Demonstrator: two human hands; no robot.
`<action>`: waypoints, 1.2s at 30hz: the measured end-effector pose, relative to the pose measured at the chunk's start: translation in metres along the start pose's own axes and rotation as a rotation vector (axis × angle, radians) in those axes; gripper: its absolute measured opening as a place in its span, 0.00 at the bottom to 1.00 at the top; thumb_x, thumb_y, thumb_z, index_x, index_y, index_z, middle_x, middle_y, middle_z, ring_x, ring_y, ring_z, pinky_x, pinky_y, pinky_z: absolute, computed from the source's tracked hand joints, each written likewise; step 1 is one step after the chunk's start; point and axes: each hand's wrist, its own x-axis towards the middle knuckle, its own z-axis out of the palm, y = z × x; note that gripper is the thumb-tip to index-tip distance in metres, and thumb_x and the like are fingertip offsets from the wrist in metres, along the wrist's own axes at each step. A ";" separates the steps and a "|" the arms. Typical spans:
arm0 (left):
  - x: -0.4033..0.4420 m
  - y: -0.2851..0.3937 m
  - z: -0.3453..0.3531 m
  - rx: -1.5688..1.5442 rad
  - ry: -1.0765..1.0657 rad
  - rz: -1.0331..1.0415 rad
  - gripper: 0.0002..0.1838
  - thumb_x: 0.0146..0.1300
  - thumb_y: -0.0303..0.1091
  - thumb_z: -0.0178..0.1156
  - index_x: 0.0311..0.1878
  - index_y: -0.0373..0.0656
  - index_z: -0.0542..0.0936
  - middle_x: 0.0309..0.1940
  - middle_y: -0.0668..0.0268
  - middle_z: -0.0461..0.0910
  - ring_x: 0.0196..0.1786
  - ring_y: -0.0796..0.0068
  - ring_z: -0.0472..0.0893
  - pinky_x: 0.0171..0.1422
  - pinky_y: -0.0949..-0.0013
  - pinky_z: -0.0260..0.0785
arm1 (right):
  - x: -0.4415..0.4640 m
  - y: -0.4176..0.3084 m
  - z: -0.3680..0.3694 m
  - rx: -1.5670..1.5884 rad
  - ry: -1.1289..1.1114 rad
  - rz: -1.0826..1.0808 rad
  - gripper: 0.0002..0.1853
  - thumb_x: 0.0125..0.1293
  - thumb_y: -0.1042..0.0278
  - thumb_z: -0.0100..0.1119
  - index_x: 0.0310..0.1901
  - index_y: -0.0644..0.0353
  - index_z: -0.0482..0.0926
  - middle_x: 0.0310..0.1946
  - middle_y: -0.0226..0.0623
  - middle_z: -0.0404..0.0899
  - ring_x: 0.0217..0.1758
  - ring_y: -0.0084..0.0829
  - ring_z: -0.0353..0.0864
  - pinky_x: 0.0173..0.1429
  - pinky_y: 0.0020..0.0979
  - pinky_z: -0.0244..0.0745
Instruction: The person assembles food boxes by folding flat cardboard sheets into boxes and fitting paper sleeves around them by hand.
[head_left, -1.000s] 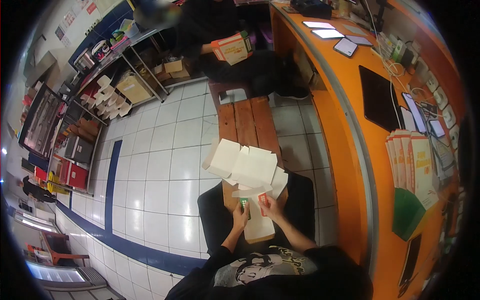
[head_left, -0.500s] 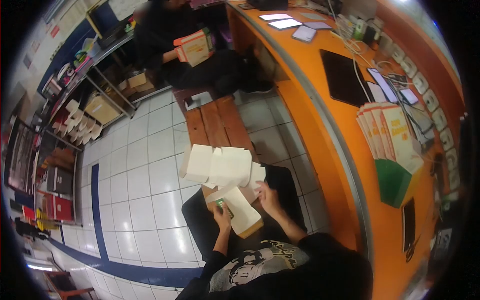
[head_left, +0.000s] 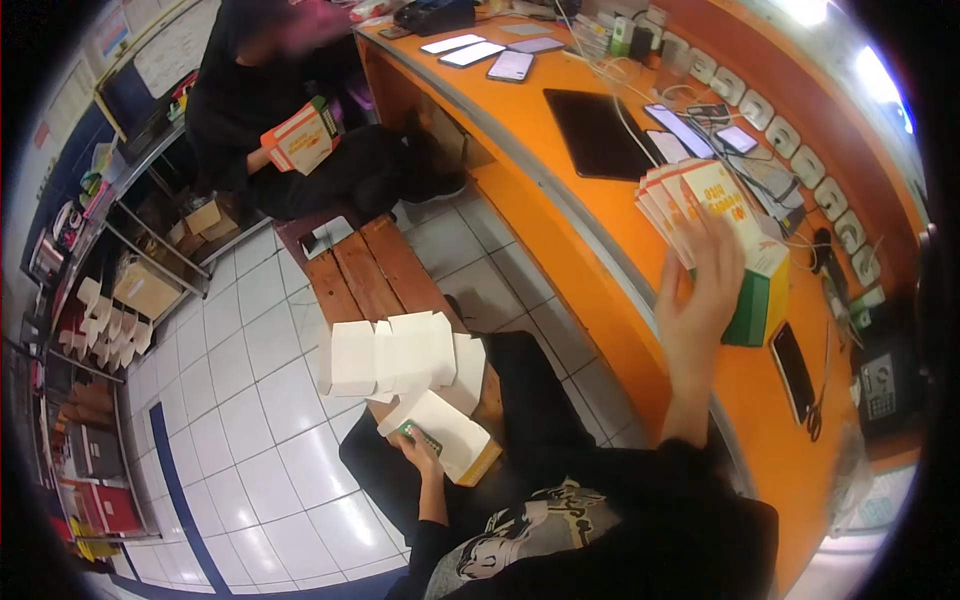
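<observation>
My left hand point(head_left: 424, 455) grips the green-printed flap of a partly folded carton point(head_left: 452, 437), whose white inside faces up above my lap. Just beyond it, several white carton pieces point(head_left: 405, 350) lie overlapping on the wooden bench point(head_left: 362, 272). My right hand point(head_left: 703, 290) is raised over the orange counter point(head_left: 615, 212), fingers spread, in front of a fanned stack of printed cartons point(head_left: 737, 212). It partly hides the stack, and whether the fingertips touch it is unclear. Nothing shows in its grasp.
Another person point(head_left: 290, 120) sits at the bench's far end, holding printed cartons point(head_left: 303, 138). The counter bears a black tablet-like slab point(head_left: 597, 133), several phones point(head_left: 511, 67), cables, a dark phone point(head_left: 792, 372) and scissors point(head_left: 815, 415). Shelves point(head_left: 130, 240) stand at the left.
My right hand has left the carton in my lap and moved right and up to the stack on the counter. My left hand keeps its hold. The view has turned right.
</observation>
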 end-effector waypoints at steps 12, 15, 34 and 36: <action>-0.006 0.008 -0.001 0.148 -0.157 -0.137 0.14 0.66 0.35 0.51 0.48 0.34 0.72 0.36 0.62 0.77 0.36 0.73 0.75 0.42 0.69 0.68 | 0.029 0.010 -0.018 -0.299 -0.899 0.349 0.27 0.59 0.68 0.58 0.61 0.51 0.68 0.53 0.44 0.75 0.56 0.44 0.74 0.64 0.65 0.47; -0.004 -0.001 -0.006 0.168 -0.194 -0.134 0.14 0.65 0.35 0.52 0.47 0.33 0.72 0.35 0.60 0.77 0.36 0.70 0.76 0.43 0.68 0.69 | 0.021 0.063 0.004 -0.157 -0.958 0.216 0.23 0.59 0.71 0.56 0.58 0.53 0.73 0.48 0.46 0.78 0.52 0.43 0.77 0.59 0.57 0.61; -0.048 0.238 0.091 0.177 -0.330 0.707 0.28 0.57 0.25 0.57 0.60 0.32 0.59 0.59 0.52 0.61 0.62 0.59 0.63 0.66 0.61 0.55 | 0.011 0.140 -0.008 0.413 -0.944 0.063 0.20 0.51 0.60 0.69 0.46 0.57 0.79 0.54 0.43 0.74 0.59 0.41 0.71 0.63 0.37 0.65; -0.074 0.290 0.153 0.089 -0.643 0.828 0.27 0.57 0.26 0.58 0.59 0.33 0.63 0.55 0.52 0.67 0.59 0.56 0.67 0.65 0.61 0.56 | 0.006 0.129 -0.019 0.339 -0.862 0.061 0.20 0.51 0.59 0.68 0.46 0.54 0.80 0.55 0.44 0.73 0.59 0.43 0.71 0.61 0.38 0.66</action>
